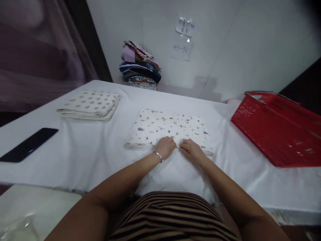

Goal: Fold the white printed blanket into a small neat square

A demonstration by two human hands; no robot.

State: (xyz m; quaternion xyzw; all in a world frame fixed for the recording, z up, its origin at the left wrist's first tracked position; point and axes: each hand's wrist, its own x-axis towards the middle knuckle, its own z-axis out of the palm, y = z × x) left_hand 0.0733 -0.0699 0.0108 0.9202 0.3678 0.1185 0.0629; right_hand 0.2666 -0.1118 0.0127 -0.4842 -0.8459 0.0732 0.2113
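Folded patterned cloth (163,124): near edge pinched mid-length

Left hand (165,147) and right hand (192,150), close together, appear to grasp the cloth's near edge. It lies on the white tablecloth (82,150), spreading beyond and either side of the grip. Risk, judged: uneven pull could skew the layers; wrinkled tablecloth beneath could bunch.

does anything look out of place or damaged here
Nothing looks spilled or damaged. Slightly untidy: the white fabric tablecloth is rumpled, and the multicoloured stack of folded textiles beyond it has uneven edges.
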